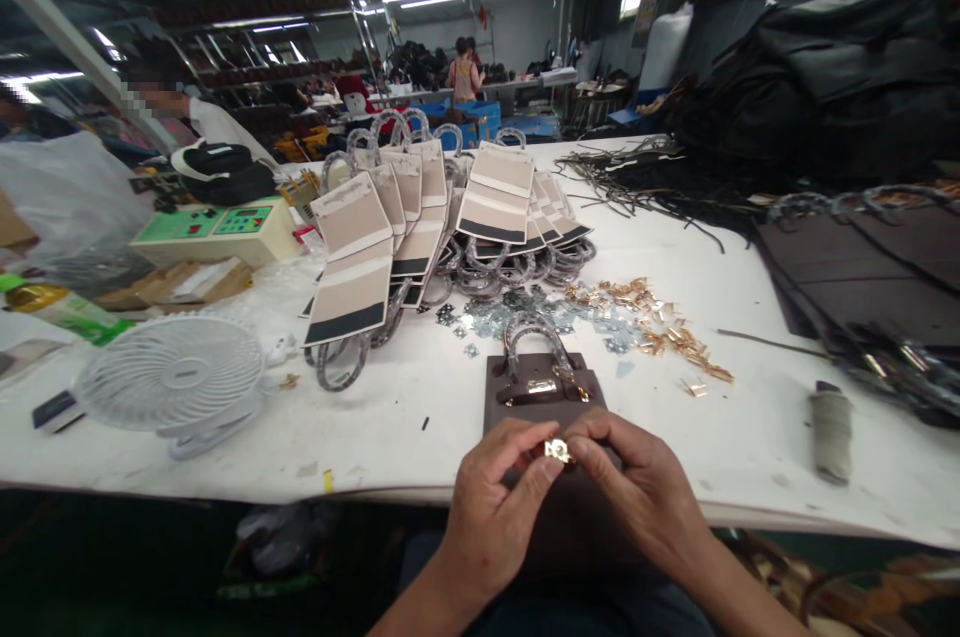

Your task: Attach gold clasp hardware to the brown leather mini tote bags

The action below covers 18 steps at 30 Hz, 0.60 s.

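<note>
Between my two hands is a small gold metal clasp piece [557,449]. My left hand [495,497] pinches it from the left with thumb and forefinger. From the other side, the thumb and fingers of my right hand [645,487] close on its right edge. Just beneath them lies a dark brown bag panel [499,402], hanging partly over the table edge. It carries a plastic-wrapped handle [536,325] and a strap with a gold plate [541,386]. Beyond it are scattered silver metal plates [487,317] and loose gold hardware [679,342].
Stacked beige panels with wrapped handles [352,257] fill the table's middle. To the left are a white fan [176,367], a green-topped machine [217,227] and a bottle [64,307]. At right are a wrapped roll [831,432], dark straps [637,177] and brown panels [862,267]. Other people work behind.
</note>
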Available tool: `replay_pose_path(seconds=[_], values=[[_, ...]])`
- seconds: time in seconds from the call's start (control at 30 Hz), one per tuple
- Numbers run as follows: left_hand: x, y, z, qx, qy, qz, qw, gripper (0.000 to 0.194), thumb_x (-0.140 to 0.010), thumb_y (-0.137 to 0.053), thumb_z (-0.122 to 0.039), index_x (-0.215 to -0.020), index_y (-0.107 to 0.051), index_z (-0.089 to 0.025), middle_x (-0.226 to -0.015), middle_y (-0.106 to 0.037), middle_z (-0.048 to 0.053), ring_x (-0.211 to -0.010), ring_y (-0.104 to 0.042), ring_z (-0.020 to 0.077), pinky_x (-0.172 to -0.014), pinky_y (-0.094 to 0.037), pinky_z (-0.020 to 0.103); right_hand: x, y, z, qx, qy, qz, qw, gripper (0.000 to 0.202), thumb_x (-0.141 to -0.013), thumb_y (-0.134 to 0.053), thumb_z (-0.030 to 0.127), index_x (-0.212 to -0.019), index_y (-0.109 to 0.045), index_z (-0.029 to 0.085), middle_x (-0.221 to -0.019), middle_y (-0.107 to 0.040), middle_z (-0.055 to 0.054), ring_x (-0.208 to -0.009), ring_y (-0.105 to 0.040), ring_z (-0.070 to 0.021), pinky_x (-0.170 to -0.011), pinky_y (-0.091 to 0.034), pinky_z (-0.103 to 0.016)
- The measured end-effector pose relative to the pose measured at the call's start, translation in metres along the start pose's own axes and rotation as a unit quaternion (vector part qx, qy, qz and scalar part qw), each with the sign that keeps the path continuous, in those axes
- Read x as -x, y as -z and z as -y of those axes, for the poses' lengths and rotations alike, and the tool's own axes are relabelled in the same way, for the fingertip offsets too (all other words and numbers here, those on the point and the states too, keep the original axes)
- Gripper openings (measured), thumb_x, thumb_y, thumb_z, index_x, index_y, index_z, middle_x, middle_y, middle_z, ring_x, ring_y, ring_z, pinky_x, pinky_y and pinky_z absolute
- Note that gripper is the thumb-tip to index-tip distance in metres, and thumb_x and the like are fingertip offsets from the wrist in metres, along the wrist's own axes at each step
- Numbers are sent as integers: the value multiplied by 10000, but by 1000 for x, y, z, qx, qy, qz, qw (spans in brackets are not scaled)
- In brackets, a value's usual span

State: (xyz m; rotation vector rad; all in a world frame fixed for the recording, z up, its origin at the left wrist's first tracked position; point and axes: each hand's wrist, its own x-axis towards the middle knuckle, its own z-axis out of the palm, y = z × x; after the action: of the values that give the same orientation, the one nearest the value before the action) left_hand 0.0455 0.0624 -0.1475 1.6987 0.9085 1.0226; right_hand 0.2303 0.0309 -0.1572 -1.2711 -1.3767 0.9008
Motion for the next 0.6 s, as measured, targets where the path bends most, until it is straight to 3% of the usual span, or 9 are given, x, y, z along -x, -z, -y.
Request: replay_pose_path(seconds=[0.17,0.4,0.6], values=[[1,-4,2,11,15,-13,1000,213,-958,-688,-344,-1122,-773,-239,-975,-748,57,-853,-698,167,-760,-580,247,3,-7,1,61,21,-34,997,289,-999,-545,440,-805,-647,251,-753,-659,2,-707,-603,-165,-663,-478,-265],[1,-5,4,19,2,-21,1000,175,-948,-706,-303,-1103,-783,-275,-998,-753,33,-890,-697,154,-810,-556,239,4,-10,2,37,1,-59,998,304,-991,-557,449,-781,-632,243,-747,-637,1,-714,-592,-162,-670,-480,-261],[-4,-6,3,146,59,-14,987,198,-930,-724,-320,-1108,-784,-258,-1036,-701,55,-937,-684,181,-770,-564,251,6,-9,0,-62,-8,-46,997,279,-887,-717,469,-1097,-741,287,-1086,-730,-45,-1038,-671,-244,-898,-549,-327]])
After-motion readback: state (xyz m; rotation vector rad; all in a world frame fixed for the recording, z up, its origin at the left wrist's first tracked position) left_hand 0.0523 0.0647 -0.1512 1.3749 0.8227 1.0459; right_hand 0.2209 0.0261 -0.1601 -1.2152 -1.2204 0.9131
